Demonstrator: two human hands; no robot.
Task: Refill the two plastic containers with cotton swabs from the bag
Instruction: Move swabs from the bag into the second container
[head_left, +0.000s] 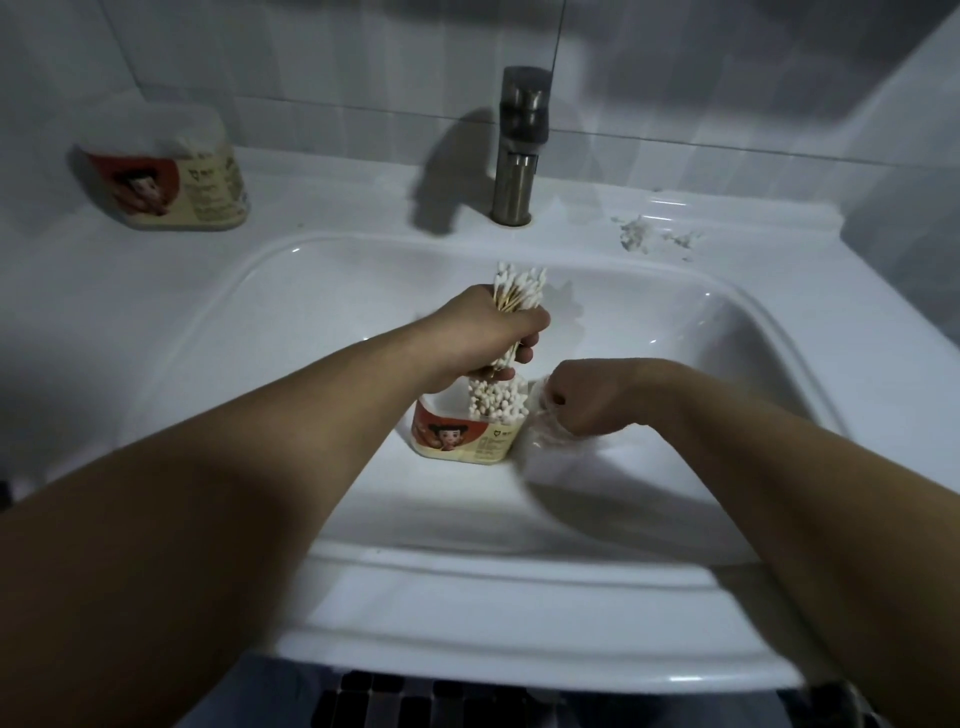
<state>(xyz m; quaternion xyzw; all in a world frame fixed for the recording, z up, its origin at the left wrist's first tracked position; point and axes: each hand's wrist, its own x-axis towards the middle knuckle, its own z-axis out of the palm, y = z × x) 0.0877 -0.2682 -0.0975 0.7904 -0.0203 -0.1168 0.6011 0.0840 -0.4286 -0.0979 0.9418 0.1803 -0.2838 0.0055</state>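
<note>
Cotton swabs, fist-gripped by the left hand over the near container (seemingly almost full), need easing in upright; the right hand's curled fingers clutch the bag.

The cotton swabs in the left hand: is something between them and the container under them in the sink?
Nothing visible is. The left hand grips the cotton swabs just above the container, where no lid shows and white tips fill the top. The right hand holds the bag beside the container, not over it.
</note>
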